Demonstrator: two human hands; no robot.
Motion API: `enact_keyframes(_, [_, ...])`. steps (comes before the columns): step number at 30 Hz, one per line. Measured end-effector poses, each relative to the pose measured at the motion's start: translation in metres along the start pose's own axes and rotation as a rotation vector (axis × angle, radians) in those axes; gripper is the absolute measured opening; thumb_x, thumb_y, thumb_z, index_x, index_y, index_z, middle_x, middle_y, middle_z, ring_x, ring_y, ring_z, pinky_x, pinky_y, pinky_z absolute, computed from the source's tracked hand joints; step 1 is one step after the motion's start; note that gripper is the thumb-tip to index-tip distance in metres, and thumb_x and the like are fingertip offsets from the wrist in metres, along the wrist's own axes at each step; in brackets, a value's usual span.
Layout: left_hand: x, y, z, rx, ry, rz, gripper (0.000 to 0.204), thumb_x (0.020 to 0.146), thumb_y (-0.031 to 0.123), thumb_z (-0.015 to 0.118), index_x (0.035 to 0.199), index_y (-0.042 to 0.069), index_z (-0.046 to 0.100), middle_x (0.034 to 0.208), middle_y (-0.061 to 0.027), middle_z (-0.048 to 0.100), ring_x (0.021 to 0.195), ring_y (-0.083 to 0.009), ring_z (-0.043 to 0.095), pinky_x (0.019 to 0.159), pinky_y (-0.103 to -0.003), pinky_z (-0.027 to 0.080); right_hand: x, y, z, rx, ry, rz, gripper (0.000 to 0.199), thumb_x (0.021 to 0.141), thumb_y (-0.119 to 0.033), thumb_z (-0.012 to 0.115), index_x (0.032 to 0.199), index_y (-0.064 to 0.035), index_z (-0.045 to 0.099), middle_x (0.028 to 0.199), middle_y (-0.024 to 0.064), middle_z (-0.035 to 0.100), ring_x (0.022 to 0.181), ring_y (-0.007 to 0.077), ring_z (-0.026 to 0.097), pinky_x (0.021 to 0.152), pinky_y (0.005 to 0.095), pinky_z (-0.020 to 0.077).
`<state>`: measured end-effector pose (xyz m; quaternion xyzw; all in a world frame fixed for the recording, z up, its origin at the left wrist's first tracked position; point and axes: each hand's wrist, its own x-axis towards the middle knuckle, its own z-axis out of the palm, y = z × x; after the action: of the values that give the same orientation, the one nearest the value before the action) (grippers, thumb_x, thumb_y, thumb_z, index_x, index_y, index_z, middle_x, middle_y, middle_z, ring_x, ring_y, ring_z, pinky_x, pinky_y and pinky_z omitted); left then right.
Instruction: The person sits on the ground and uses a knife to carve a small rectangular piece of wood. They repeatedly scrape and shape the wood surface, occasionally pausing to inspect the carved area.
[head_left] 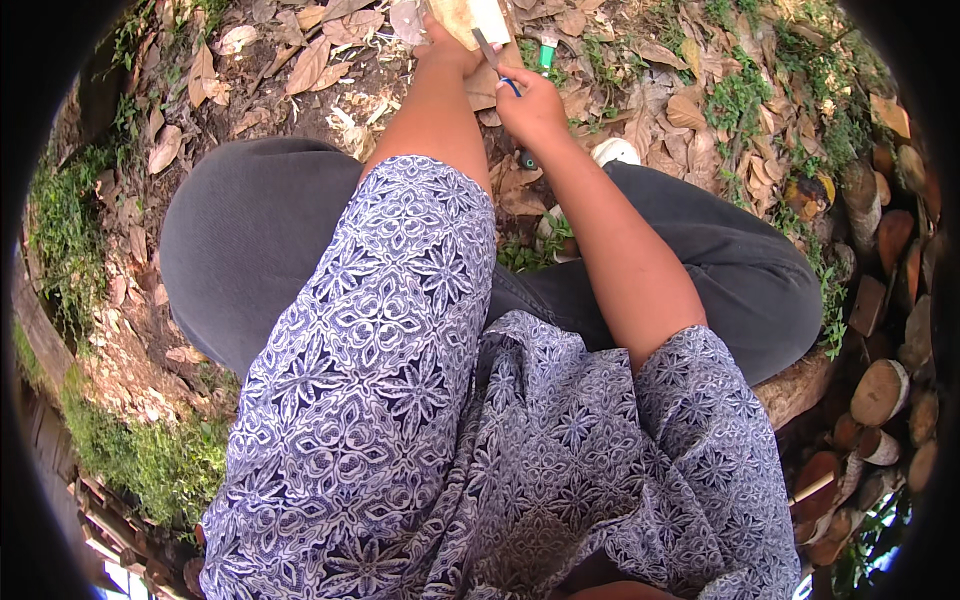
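Observation:
At the top edge, a pale piece of wood (pixel 462 16) with a lighter cut face lies partly out of view. My left hand (pixel 449 47) grips its near left side, with most fingers hidden. In my closed right hand (pixel 532 106) is a knife (pixel 485 47) with a narrow dark blade and some blue at the handle. Its blade points up and left, close to the wood's near right edge; I cannot tell whether they touch.
Wood shavings (pixel 360 128) and dry leaves (pixel 309 66) cover the ground. A small green and white container (pixel 546 54) stands right of the wood. Near my right knee is a round white object (pixel 615 151). Cut logs (pixel 880 392) are stacked at far right.

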<state>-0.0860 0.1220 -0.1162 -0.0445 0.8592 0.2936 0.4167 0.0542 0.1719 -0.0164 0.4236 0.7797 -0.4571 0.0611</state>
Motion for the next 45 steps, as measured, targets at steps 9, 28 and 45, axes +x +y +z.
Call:
enact_keyframes(9, [0.002, -0.003, -0.003, 0.044, -0.032, -0.035, 0.141, 0.066, 0.059, 0.084, 0.155, 0.025, -0.02, 0.148, -0.0246, 0.031, 0.127, -0.04, 0.051, 0.103, -0.048, 0.047, 0.026, -0.029, 0.011, 0.097, -0.043, 0.133, 0.036, 0.09, -0.021, 0.062, 0.125, -0.0143, 0.069, 0.102, 0.0149, 0.073, 0.081, 0.0246, 0.072, 0.074, 0.036, 0.0571])
enact_keyframes(28, [0.02, -0.011, 0.005, -0.018, -0.003, -0.027, 0.146, 0.063, 0.062, 0.086, 0.155, 0.022, -0.02, 0.144, -0.0257, 0.03, 0.123, -0.0393, 0.053, 0.101, -0.048, 0.048, -0.008, -0.018, 0.012, -0.079, 0.085, -0.081, 0.035, 0.089, -0.023, 0.062, 0.122, -0.0131, 0.069, 0.115, 0.0167, 0.07, 0.104, 0.0304, 0.068, 0.093, 0.0375, 0.0518])
enact_keyframes(45, [-0.014, -0.004, -0.006, 0.07, 0.17, 0.136, 0.105, 0.082, 0.055, 0.069, 0.158, 0.024, 0.004, 0.14, -0.0235, 0.034, 0.125, -0.0396, 0.048, 0.099, -0.049, 0.047, 0.044, -0.04, -0.013, 0.229, -0.108, 0.117, 0.041, 0.093, -0.019, 0.062, 0.135, -0.0155, 0.062, 0.066, 0.0028, 0.062, 0.05, 0.0117, 0.057, 0.046, 0.0288, 0.0504])
